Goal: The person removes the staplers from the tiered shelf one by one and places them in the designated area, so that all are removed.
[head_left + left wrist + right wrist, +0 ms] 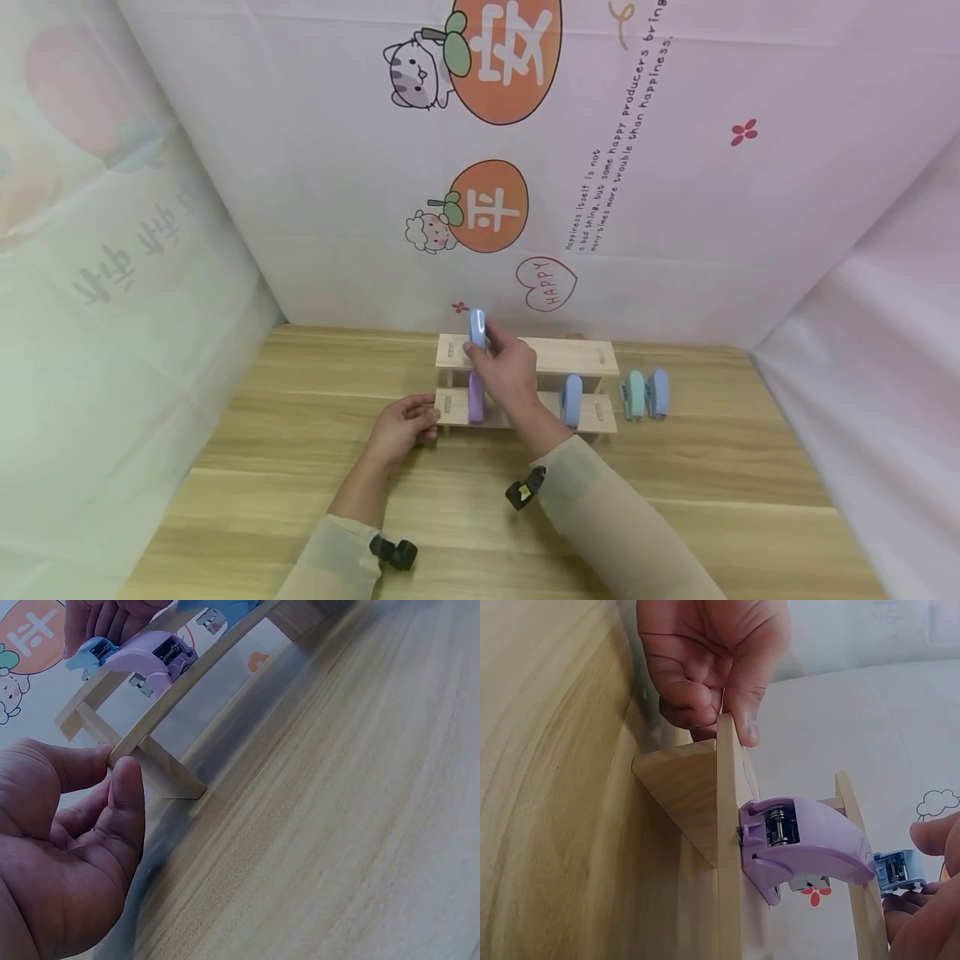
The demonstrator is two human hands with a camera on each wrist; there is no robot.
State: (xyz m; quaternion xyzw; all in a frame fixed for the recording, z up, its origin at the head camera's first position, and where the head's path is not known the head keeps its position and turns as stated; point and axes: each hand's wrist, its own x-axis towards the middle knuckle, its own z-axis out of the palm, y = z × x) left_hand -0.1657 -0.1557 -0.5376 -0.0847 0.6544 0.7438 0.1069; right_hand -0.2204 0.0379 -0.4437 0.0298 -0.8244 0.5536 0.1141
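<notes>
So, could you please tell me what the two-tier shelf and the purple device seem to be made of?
The two-tier shelf looks like pale wood with a matte, perhaps unvarnished finish, given its faint grain. The purple device seems to be smooth, softly glossy plastic, judging by its moulded curves; its shiny coiled spring is probably metal.

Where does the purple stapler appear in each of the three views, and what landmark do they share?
Head: the purple stapler is below the picture's centre, near the left end of the lower shelf.
Left wrist: the purple stapler is at the upper left.
Right wrist: the purple stapler is below and right of centre.
Shared landmark: the left hand, pinching the lower shelf's end.
</notes>
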